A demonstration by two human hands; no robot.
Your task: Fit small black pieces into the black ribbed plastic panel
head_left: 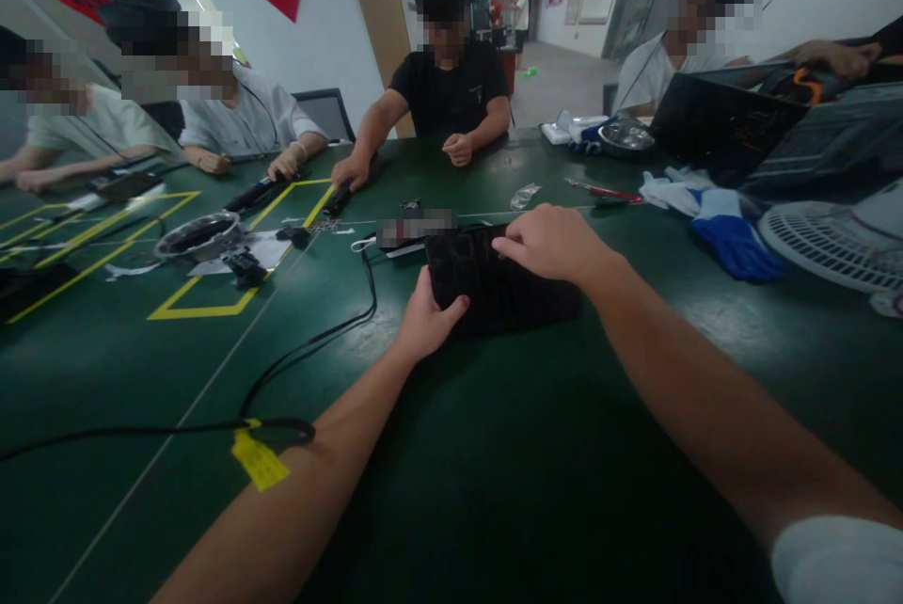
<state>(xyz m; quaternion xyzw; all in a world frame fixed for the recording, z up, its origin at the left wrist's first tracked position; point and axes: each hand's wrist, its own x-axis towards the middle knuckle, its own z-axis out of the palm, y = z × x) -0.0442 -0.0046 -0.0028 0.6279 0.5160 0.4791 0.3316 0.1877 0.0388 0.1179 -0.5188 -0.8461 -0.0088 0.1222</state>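
A flat black panel-like object (486, 289) lies over the green table (550, 453) in front of me, its details too dark to make out. My left hand (434, 312) grips its left edge, with the thumb on top. At the upper part of the same object is my right hand (550, 242), fingers bent together and a fingertip on the surface; whether it pinches something small is hidden. Just behind the black object sits a small dark device (416, 230) with a white loop and a black cable (367, 279).
Metal bowls (199, 235) (626, 135), blue-and-white gloves (737, 232), a red tool (607, 192) and a white fan grille (832, 242) are around. A yellow tag (260, 460) hangs on the cable by my left forearm. Several people sit across; one hand (353, 173) holds a black item.
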